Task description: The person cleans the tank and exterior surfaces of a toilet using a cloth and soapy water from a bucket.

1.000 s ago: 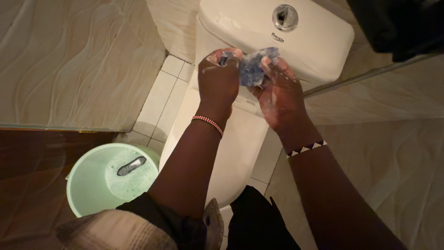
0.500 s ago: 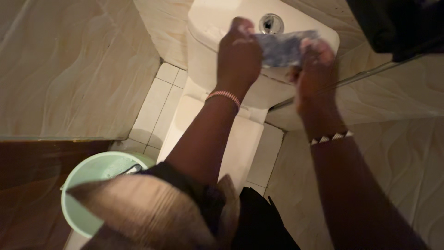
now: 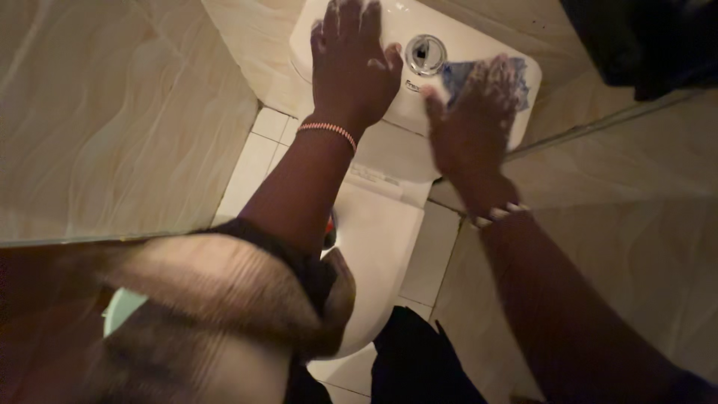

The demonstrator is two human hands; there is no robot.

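My left hand [image 3: 351, 63] lies flat, fingers spread, on the left part of the white toilet tank lid [image 3: 396, 105]. My right hand [image 3: 471, 112] presses a wet blue cloth [image 3: 460, 73] onto the right part of the lid, next to the round chrome flush button [image 3: 425, 54]. The cloth shows only at the hand's upper edge and past the fingertips. Soap foam clings to the right hand. Each wrist wears a beaded bracelet.
The closed toilet seat lid [image 3: 381, 247] lies below the tank. A pale green bucket [image 3: 120, 308] sits at the lower left, mostly hidden by my blurred brown clothing [image 3: 217, 307]. Beige tiled walls stand close on both sides; a dark object [image 3: 643, 41] hangs at the upper right.
Both hands held the blue cloth in front of the tank, then rose onto the lid. The left hand let go and lies flat; the right hand presses the cloth down. My body leaned forward, covering the bucket.
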